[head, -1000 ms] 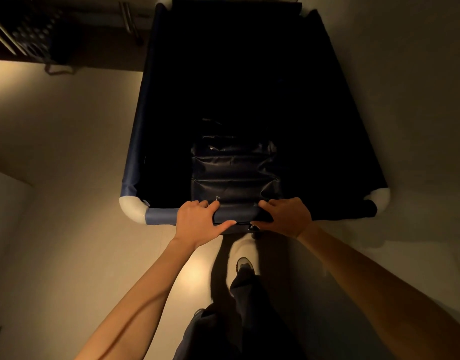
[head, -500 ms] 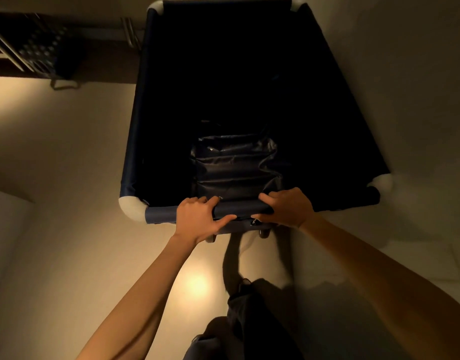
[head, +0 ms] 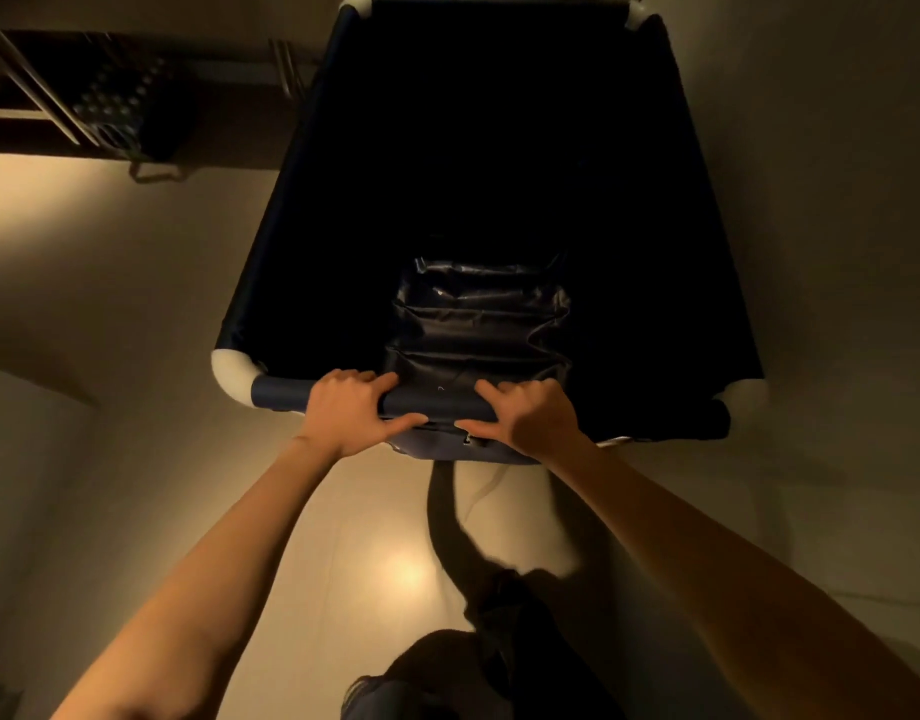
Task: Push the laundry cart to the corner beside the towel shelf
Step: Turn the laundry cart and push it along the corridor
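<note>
The laundry cart (head: 302, 163) is a deep bin of dark navy fabric with white corner pieces, filling the middle and top of the head view. Its inside is black, with only a creased panel on the near wall catching light. My left hand (head: 351, 415) and my right hand (head: 525, 418) both grip the cart's near rim bar (head: 281, 394), side by side near its middle. A dark metal shelf unit (head: 83, 90) stands at the upper left against the far wall.
The floor (head: 135, 304) is pale and glossy, with a bright light spot below my hands. A pale wall edge (head: 26, 439) juts in at the left. My dark-trousered leg (head: 494, 641) shows at the bottom. The room is dim.
The cart has rolled forward, away from me, and its far white corners have come into view at the top. My arms have stretched out further; both hands keep their grip on the bar.
</note>
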